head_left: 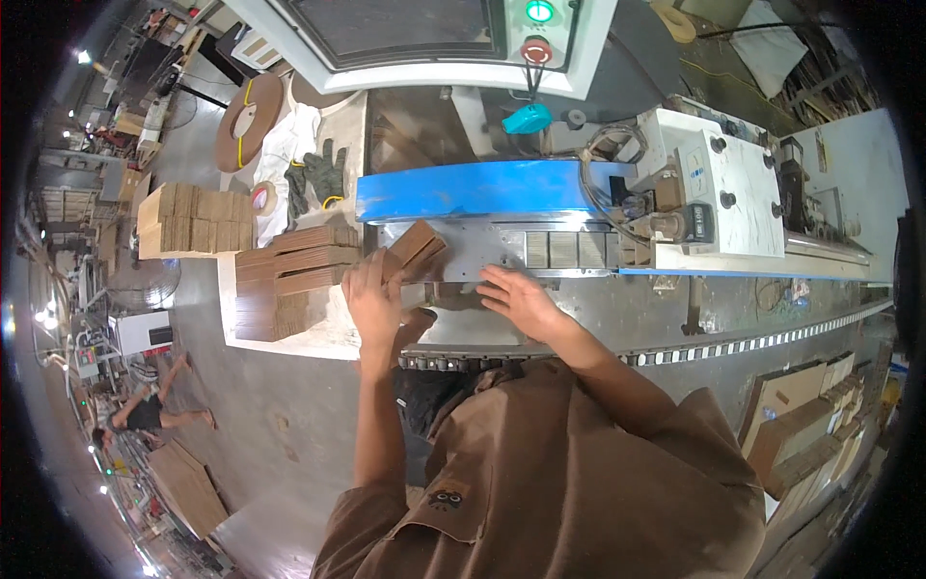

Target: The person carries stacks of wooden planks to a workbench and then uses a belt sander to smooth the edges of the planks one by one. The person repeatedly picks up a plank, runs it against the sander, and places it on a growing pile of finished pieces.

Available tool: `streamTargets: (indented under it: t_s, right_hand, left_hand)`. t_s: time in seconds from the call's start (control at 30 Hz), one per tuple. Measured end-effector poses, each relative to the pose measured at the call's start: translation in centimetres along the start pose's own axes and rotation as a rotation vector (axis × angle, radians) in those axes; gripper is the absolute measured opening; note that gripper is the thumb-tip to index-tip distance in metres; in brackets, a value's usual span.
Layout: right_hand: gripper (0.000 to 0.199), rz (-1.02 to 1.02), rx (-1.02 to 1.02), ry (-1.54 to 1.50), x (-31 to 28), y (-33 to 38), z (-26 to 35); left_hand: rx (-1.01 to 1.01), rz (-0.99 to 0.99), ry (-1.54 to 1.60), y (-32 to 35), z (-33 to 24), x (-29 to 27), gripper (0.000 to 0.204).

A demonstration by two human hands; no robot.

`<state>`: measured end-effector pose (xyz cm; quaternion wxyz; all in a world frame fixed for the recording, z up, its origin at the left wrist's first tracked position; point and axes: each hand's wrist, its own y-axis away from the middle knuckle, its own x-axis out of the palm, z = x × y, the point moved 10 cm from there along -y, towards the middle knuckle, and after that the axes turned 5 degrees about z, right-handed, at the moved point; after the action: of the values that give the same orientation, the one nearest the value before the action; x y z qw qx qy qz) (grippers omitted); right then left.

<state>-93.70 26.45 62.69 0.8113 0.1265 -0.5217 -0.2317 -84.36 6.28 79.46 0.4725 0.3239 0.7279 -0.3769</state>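
Note:
My left hand (371,294) grips a small stack of thin brown strips (417,249), tilted over the left end of a metal feed track (473,253). What the strips are made of I cannot tell. My right hand (524,302) is open beside the track's near edge, fingers stretched toward the strips and apart from them. Farther right on the track, several pale block-like stacks (564,249) sit in a row. To the left of my left hand, bundles of similar brown strips (268,294) lie on a white table (333,323).
A blue guard (492,193) runs behind the track, leading to a white machine unit (719,179). Ahead stands a control panel (537,72) with a red button. Dark gloves (321,177) and a tape roll (260,198) lie left. A chain (752,338) runs along the near side.

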Motion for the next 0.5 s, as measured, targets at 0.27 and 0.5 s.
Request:
streamTargets:
  t_s: [0.27,0.5]
  right_hand:
    - [0.062,-0.138,-0.107,-0.212,-7.8,6.7,0.4]
    - [0.058,-0.286,-0.242,-0.183,-10.3,6.4,3.6]
  left_hand:
    - [0.223,0.060,0.120,0.3,-13.6,7.9,0.048]
    - [0.343,0.093,0.165,-1.6,-17.5,19.2,0.033]
